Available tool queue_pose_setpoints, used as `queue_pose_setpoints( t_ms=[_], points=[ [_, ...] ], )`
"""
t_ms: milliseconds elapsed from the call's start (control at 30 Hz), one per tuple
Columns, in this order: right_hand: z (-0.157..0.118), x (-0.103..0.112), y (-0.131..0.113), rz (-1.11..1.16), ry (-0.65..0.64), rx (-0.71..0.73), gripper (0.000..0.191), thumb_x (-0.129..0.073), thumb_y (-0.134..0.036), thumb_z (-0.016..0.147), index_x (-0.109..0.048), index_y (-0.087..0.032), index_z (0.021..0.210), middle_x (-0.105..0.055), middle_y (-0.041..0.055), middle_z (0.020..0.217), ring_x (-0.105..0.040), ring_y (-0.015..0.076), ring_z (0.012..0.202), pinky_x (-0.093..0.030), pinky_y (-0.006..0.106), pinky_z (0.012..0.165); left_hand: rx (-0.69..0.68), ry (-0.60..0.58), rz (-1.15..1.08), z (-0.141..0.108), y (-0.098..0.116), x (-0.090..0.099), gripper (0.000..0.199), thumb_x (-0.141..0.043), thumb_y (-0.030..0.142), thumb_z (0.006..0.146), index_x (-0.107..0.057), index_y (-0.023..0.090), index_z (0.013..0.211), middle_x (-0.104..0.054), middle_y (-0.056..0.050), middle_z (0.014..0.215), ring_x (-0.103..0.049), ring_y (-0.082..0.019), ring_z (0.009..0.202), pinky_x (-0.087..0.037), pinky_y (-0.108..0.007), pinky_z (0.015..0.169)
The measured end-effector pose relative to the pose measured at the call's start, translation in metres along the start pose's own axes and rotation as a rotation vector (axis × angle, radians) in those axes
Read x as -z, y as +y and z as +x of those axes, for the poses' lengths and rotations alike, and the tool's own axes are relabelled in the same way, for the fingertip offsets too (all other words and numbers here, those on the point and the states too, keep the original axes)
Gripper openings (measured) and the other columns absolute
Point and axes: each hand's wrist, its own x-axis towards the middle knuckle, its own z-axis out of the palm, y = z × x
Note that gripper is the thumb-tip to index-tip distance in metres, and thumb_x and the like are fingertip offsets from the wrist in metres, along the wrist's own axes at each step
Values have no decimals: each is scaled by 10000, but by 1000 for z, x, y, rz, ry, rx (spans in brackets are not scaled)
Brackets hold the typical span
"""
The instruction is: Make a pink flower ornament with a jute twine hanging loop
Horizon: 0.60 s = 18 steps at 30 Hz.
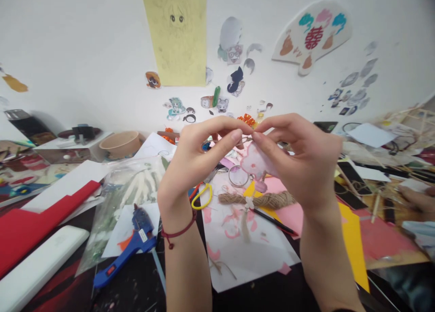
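Both of my hands are raised over the table with their fingertips meeting. My right hand (302, 162) is closed, pinching the upper edge of a pale pink fan-shaped ornament (254, 160) with small flowers on it. My left hand (200, 162) is closed in a pinch at the same spot; what lies between its fingertips is too small to make out. Below the ornament shows a pale tassel (244, 226) topped by a white flower (249, 202). Behind it lie a bundle of twine (275, 199), a black pen (275, 221) and a clear ring (238, 176).
White paper (251, 266) with pink scraps lies beneath my hands. Yellow-handled scissors (204, 196) and a blue glue gun (125, 253) are left of it. Farther left are a white case (44, 262) and red sheets (44, 221). Another person's hand (418, 201) is at right.
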Motion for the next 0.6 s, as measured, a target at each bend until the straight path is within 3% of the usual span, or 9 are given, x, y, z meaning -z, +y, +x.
queue_pose_setpoints(
  t_ms=[367, 600],
  points=[
    [1, 3, 0, 91, -36, 28, 82, -717, -201, 904, -657, -255, 916, -675, -53, 683, -643, 123, 606, -488, 265, 563, -9, -18, -21, -1, -1, 2, 167, -604, 300, 986, -755, 237, 952, -748, -13, 867, -677, -135, 786, -544, -285, 698],
    [1, 6, 0, -5, -89, 84, 63, -692, -181, 907, -669, -238, 922, -675, -45, 683, -645, 112, 597, -483, 238, 572, 16, -19, -37, -2, -1, 2, 170, -615, 321, 978, -752, 231, 934, -733, -13, 825, -667, -134, 765, -538, -284, 695]
  ],
)
